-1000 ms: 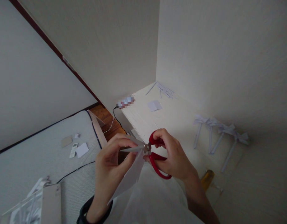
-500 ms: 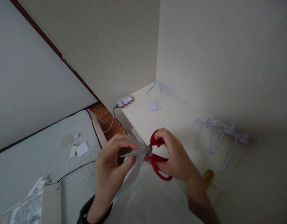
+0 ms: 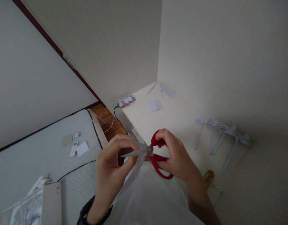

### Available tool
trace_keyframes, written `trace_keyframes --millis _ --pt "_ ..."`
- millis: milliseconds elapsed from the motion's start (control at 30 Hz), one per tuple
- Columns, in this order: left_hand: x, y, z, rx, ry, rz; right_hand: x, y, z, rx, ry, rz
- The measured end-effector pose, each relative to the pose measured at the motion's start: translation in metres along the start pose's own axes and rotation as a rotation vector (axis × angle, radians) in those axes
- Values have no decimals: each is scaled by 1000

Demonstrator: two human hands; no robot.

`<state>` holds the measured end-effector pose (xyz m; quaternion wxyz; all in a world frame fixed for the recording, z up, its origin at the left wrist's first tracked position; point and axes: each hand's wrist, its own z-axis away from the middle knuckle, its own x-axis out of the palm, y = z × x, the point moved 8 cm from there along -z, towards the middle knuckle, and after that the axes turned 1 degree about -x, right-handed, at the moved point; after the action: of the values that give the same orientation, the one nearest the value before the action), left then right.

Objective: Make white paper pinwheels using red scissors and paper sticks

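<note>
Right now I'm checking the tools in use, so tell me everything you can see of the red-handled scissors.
The scissors have glossy red loop handles, plastic by the look, and grey metal blades joined at a pivot. The blades stand partly open, pointing left, with the edge of a white paper piece between them. The right hand grips the handles, fingers through the loops. The left hand holds the paper close by the blade tips. The scissors are held in the air above the person's lap, at the desk's near edge.
</note>
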<state>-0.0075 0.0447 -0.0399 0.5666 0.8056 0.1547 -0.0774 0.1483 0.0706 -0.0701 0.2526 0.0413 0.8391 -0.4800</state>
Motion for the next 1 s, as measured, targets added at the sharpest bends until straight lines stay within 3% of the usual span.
trace_keyframes --millis 433,633,733,900,1000 --pt "0 1 0 0 -9 17 1 5 1 22 8 -1" --pt "3 2 -3 17 -9 117 1 10 -1 130 26 -150" --pt "6 -7 -2 -59 -14 219 -3 34 0 268 105 -266" --pt "12 -26 0 -209 -44 283 -11 115 17 580 218 -149" --pt "15 -33 -2 -255 -71 252 -19 140 24 643 288 -165"
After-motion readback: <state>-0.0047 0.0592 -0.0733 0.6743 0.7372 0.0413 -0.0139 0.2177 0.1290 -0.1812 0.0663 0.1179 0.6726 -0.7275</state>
